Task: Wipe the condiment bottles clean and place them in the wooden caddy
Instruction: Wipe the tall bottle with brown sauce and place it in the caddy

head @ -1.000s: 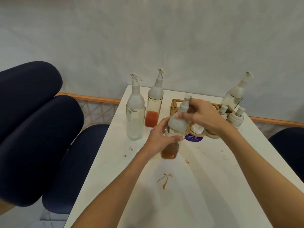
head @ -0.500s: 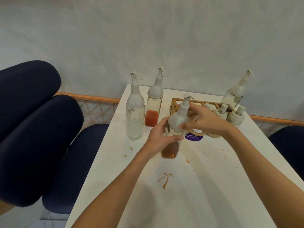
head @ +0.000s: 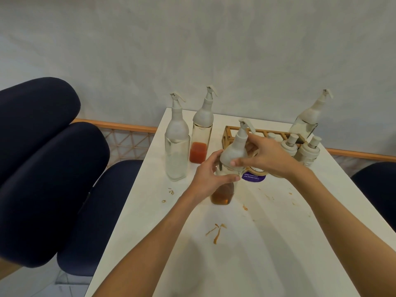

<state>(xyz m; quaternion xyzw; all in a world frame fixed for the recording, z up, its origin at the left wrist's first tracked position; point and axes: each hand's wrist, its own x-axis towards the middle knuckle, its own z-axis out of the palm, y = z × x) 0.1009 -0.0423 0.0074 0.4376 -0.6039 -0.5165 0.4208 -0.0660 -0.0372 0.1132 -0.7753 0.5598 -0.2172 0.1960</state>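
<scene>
Head view: the amber-sauce bottle (head: pixel 234 146) appears to stand on the white table (head: pixel 267 254), just in front of the wooden caddy (head: pixel 227 137) and not in it.
Left hand (head: pixel 207 179): wraps the glass body, likely to steady it.
Right hand (head: pixel 270 157): fingers curl round the white pump shoulder, perhaps twisting or rubbing; no cloth visible.
Sauce smears (head: pixel 216 231): on the table, nearer the person.
</scene>
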